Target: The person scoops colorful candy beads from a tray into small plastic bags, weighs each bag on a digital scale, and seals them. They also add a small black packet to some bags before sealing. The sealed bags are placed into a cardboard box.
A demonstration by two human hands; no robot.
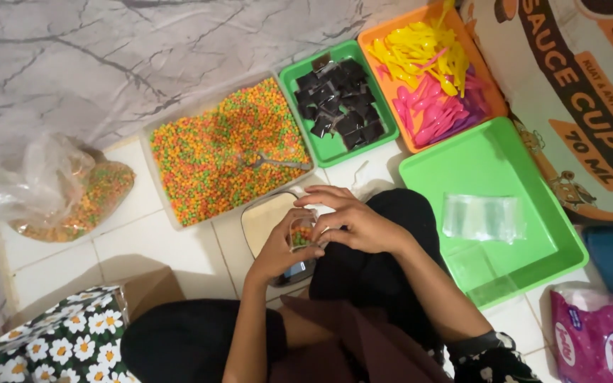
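1. Head view, centre of the frame: left hand [278, 248] and right hand [352, 220] brought together around a small clear bag of coloured pellets [300, 235], fingertips of both pinching its upper part; both hands closed on the bag, neither free.
2. Bag upright between the two hands, long axis roughly vertical in the frame, filled bottom toward the lower edge, mouth toward the upper edge; left hand below and to the left of it, right hand above and to the right, both touching it, so neither nearer than the other.
3. Directly beneath the bag: a small kitchen scale [278, 230] with a pale platform, partly hidden by the hands; cannot tell whether the bag rests on it or hangs just above.
4. Just above and left of the hands: a large shallow tray of orange, green and yellow pellets [228, 152] with a scoop [276, 161] lying in the pellets near the right side.
5. Upper centre: a green tray of small dark squares [338, 103]; right of that, an orange tray of plastic spoons [431, 67] in yellow, pink and purple.
6. Right of the hands: a wide green tray [494, 152] holding a stack of empty clear bags [482, 216].
7. Far left: a loose plastic bag of the same pellets [72, 195] on the tiled floor.
8. Edges: a printed cardboard carton [569, 92] at upper right, a pink packet [597, 333] at lower right, a daisy-patterned box [51, 340] at lower left.
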